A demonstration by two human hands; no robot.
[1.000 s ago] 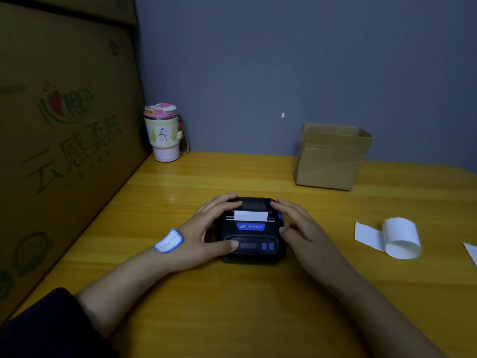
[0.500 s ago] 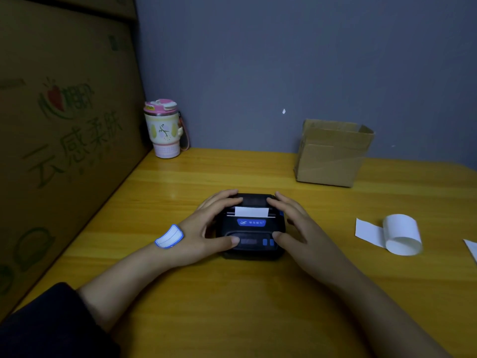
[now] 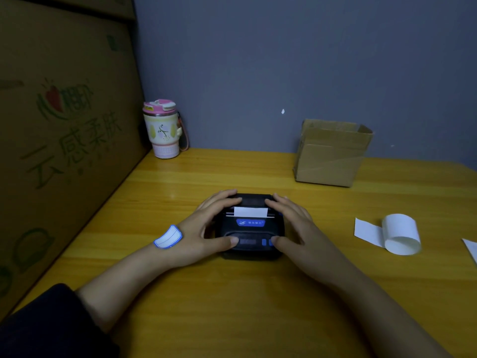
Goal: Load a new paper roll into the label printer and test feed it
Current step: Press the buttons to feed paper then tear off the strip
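Note:
A small black label printer (image 3: 249, 229) sits mid-table with its lid down. A white strip of paper (image 3: 250, 211) sticks out of its slot. My left hand (image 3: 204, 226) wraps the printer's left side, fingers on the lid and thumb on the front panel. My right hand (image 3: 294, 223) holds the right side the same way, its thumb by the blue buttons (image 3: 263, 242). A blue-edged label (image 3: 168, 236) is stuck on the back of my left hand. A loose white paper roll (image 3: 400, 235) lies on the table to the right, partly unrolled.
An open cardboard box (image 3: 331, 153) stands at the back right by the grey wall. A pink-lidded cup (image 3: 162, 129) stands in the back left corner. A large printed carton (image 3: 62, 140) lines the table's left edge. A white paper scrap (image 3: 471, 248) lies at the far right.
My right thumb has come in onto the printer's front panel beside the blue buttons, and both hands have settled tighter on the lid. The printer has stayed in place.

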